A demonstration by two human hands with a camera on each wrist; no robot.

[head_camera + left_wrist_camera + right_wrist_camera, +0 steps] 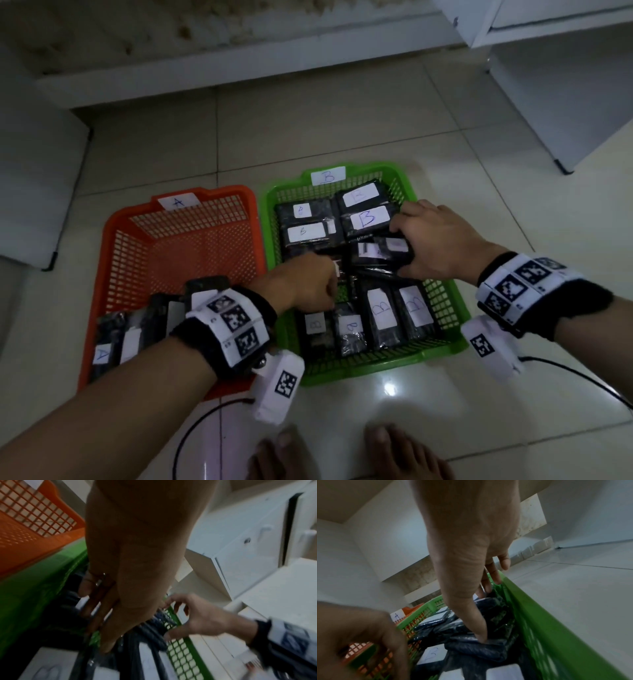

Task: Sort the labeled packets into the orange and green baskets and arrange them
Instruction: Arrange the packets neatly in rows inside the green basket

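On the floor stand an orange basket (113, 233) tagged A and a green basket (376, 366) tagged B. Several black packets with white B labels (383, 315) lie in rows in the green one. A few packets labeled A (102, 342) stand at the orange basket's near end. My right hand (399, 248) grips a black packet (373, 257) in the middle of the green basket, thumb on its near edge and fingers over the far edge. My left hand (330, 298) points its fingers down among the packets just left of it; whether it holds one is hidden.
White cabinets (565, 85) stand at the back right and a low white unit (34, 192) at the left. Bare tiled floor (308, 130) lies beyond the baskets. My feet (394, 452) and two black cables (565, 373) are on the floor in front.
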